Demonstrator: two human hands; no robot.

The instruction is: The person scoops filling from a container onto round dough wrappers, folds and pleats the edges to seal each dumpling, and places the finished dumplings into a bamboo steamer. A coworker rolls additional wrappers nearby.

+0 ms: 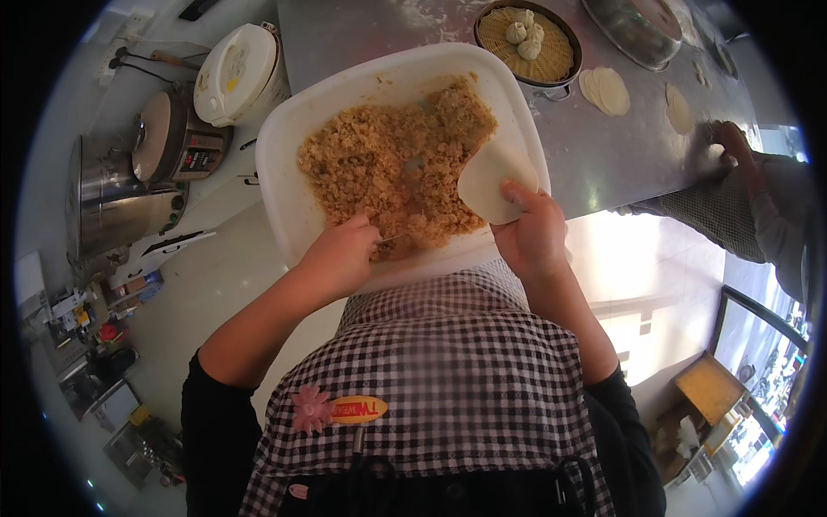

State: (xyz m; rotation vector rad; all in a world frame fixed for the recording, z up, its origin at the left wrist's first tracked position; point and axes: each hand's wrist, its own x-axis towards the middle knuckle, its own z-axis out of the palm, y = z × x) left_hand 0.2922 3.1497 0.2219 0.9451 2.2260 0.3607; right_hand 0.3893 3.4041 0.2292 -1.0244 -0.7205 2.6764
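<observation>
A large white plastic basin (278, 168) stands in front of me, partly filled with a brown, crumbly filling (368, 155). My left hand (345, 252) reaches over the near rim and grips a thin tool (393, 238). Only a sliver of that tool shows, its end against the filling; its exact kind is hidden. In my right hand (536, 232), a round, pale dough wrapper (496, 178) lies with the thumb on top, above the basin's right side. The fingers are beneath it. No filling is visible on the wrapper.
On the metal table (594, 155), several pleated buns (530, 49) sit in a round steamer (575, 48). Stacked wrappers (607, 92) and a metal bowl (636, 29) lie nearby. A co-worker's hand (733, 143) is at the right. Cookers (236, 77) line the left.
</observation>
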